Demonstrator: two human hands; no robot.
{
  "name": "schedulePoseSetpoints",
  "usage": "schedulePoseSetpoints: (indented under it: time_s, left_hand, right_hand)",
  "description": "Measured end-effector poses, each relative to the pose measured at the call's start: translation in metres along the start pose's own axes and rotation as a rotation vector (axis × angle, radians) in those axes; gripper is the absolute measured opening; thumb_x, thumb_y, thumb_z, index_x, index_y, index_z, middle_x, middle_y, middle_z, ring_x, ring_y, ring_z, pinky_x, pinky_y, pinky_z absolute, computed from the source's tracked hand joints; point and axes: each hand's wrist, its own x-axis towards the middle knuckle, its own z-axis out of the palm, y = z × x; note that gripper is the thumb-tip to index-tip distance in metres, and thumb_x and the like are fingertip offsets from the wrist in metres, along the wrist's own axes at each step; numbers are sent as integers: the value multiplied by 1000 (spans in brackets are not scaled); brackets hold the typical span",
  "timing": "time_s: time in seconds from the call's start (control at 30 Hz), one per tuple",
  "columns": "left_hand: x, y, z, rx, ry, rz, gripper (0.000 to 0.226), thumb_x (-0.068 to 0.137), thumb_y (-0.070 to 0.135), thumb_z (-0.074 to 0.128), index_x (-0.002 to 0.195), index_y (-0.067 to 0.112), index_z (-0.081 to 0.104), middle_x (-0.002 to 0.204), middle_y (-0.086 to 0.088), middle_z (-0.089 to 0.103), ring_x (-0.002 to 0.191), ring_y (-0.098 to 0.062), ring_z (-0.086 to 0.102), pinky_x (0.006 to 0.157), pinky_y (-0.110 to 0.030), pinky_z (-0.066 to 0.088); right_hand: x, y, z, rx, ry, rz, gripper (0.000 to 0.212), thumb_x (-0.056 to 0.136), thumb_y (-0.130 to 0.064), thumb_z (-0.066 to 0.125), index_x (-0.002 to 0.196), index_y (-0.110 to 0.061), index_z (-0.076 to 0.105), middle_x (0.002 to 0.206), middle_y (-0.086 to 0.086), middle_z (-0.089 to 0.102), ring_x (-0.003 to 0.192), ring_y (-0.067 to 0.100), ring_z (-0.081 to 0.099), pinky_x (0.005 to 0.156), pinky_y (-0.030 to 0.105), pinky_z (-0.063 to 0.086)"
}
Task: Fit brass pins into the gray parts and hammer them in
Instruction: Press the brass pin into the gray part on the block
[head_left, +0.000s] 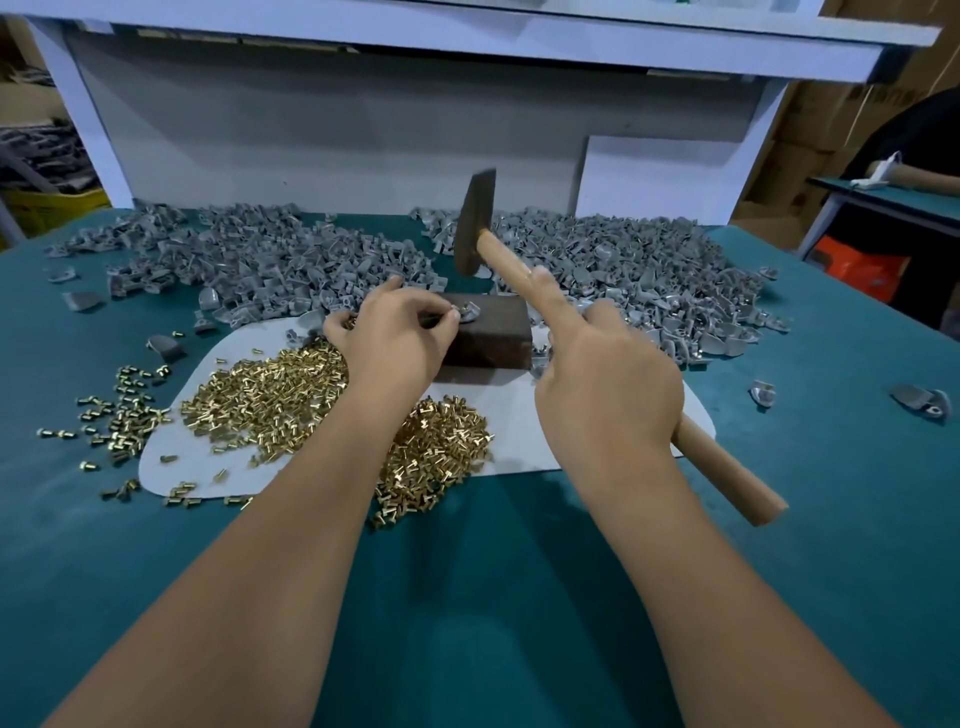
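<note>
left hand pinches a gray part steady on the block while right hand grips the raised hammer, ready to strike.

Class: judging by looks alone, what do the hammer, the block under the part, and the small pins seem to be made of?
Hammer: dark dull head, likely steel; pale matte handle, apparently wood. Block: dark brown, rusty-looking, probably iron or steel. Pins: shiny yellow gleam, apparently brass.
</note>
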Motion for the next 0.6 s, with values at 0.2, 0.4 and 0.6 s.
schedulePoseSetpoints:
  time_s: [0.2,0.4,0.6]
  left_hand:
    - [-1,1,-1,-4,5,5,8,88,33,70,83,38,74,106,23,70,140,-9,37,110,-55,15]
    - [-1,-2,0,-8,9,-12,10,88,36,70,81,40,74,105,25,69,139,-8,37,110,-56,16]
    - [1,-3,2,-24,9,-30,20,88,38,69,71,47,65,99,28,63,139,-7,36,110,-56,15]
  right_hand:
    - [-1,3,-3,5,6,16,67,89,-14,54,145,-40,27,89,3,53,63,21,35,48,28,20]
    - [-1,0,0,0,-36,-7,68,89,-15,54,145,-42,25,89,1,52,63,21,35,47,27,20]
    - [2,3,1,-18,-98,-29,69,89,-16,51,146,-40,21,84,2,46,57,21,32,43,26,13]
